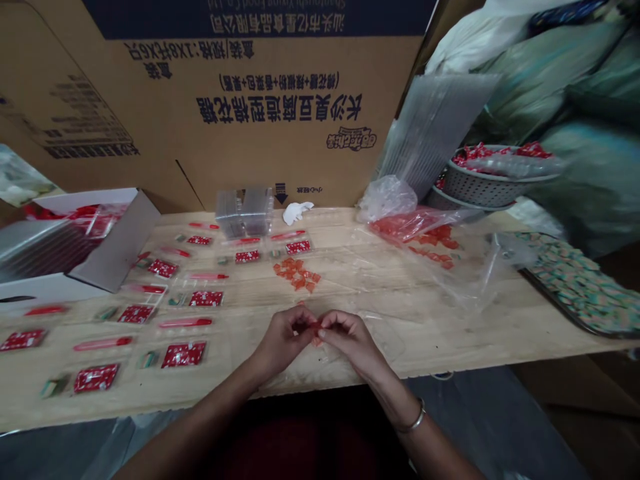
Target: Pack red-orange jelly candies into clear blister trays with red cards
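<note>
My left hand (283,340) and my right hand (349,339) meet at the front of the wooden table (440,327). Their fingertips pinch a small orange piece (316,328), mostly hidden by the fingers. Another orange bit (317,342) sits just below them, touching neither hand that I can tell. Farther ahead lies a loose heap of orange pieces (296,275). To the left, rows of red sachets (183,355) and slim red-and-clear sticks (185,323) lie spread on the wood. A metal bangle (414,420) circles my right wrist.
A printed cardboard sheet (280,113) stands behind the table. A white carton (117,243) holding red packets sits at left, with clear plastic trays (244,212) at the back. At right are a plastic bag (410,223), a perforated basket (483,187), a tray of green-patterned packets (575,283), and large green sacks (575,87).
</note>
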`<state>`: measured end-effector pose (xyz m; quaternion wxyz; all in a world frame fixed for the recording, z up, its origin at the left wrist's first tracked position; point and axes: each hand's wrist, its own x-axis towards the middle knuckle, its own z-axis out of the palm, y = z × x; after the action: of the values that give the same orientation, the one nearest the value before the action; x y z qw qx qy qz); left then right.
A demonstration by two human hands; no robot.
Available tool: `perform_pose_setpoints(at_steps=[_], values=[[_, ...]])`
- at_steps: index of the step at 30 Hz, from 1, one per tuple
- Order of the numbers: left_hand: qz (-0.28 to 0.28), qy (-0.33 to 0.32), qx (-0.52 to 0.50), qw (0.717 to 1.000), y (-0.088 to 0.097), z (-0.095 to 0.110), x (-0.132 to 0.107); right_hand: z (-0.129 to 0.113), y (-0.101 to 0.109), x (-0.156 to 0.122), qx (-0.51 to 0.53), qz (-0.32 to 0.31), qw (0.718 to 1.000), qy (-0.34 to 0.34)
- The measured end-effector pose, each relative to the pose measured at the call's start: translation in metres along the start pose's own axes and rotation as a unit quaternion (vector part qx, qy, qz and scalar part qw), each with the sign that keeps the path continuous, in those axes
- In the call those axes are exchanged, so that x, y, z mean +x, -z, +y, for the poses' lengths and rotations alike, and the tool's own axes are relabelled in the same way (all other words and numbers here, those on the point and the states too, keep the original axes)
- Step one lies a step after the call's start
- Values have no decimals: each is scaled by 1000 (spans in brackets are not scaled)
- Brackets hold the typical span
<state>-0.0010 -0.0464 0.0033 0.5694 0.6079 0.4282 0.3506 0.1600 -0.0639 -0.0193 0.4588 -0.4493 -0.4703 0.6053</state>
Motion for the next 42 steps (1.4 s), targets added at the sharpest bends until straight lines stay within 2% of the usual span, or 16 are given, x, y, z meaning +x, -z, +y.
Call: perform_pose_setpoints(at_steps=[3, 8, 11, 15, 17, 20, 21, 23, 25, 26, 28, 30, 35, 37, 39, 42], values=[[-37, -17, 119, 992, 1, -9, -9, 3, 7, -17, -130, -2, 991, 11], [-57, -20, 283, 957, 4, -44, -17, 22, 8, -40, -357, -2, 930, 82], [-80, -57, 293, 951, 3, -55, -15, 26, -1, -39, -445, -6, 891, 89], [-119, -76, 259, 956, 3, -50, -15, 22, -9, -33, -519, -9, 853, 55], [-130, -70, 246, 958, 5, -47, -17, 20, -6, -32, -515, -22, 855, 52], [-150, -41, 201, 967, 14, -43, -16, 15, 7, -25, -436, -48, 898, 42], [-135, -32, 187, 973, 19, -42, -13, 11, 12, -19, -415, -46, 907, 48], [-50, -23, 210, 976, 32, -41, -5, 4, 18, 0, -417, -16, 906, 74], [45, -18, 304, 951, 45, -40, 6, -3, 16, 26, -475, 32, 875, 89], [65, -13, 357, 932, 51, -40, 12, -4, 13, 40, -508, 51, 857, 74], [53, -3, 434, 899, 58, -41, 19, -4, 3, 65, -557, 73, 827, 20], [25, -7, 469, 883, 61, -42, 22, 0, -6, 81, -574, 77, 815, -24], [12, -36, 503, 863, 53, -45, 17, 7, -1, 82, -553, 32, 832, -13], [22, -50, 496, 867, 52, -42, 17, 3, 10, 77, -547, 15, 837, -7], [61, -67, 463, 882, 54, -38, 21, -3, 19, 74, -559, 10, 829, -8], [116, -55, 416, 900, 64, -35, 34, -13, 27, 74, -617, 28, 785, -52]])
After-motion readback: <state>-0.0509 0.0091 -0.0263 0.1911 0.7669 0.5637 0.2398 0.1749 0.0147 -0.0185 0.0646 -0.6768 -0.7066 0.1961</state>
